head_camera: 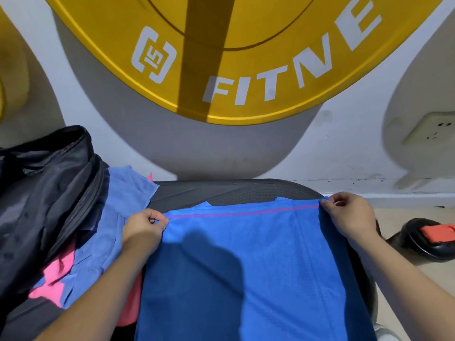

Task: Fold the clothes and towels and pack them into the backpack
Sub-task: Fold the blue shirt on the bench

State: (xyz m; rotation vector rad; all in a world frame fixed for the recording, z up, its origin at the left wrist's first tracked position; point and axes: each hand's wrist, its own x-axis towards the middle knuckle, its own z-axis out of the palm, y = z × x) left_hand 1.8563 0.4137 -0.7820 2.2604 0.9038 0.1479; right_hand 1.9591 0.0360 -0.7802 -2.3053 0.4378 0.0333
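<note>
Head view: my left hand [144,227] and right hand [349,215] each pinch a far corner of the bright blue cloth towel with a pink stripe [246,267], spread flat near the black fabric backpack [44,193] at left. I judge folding is underway; next, both corners should come toward me evenly. The round yellow plate [258,57] behind reads "FITNE", cut off.

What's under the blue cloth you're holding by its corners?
A dark textured surface shows past the far edge of the blue cloth, and pink fabric peeks out at its left side. Anything else beneath is covered.
</note>
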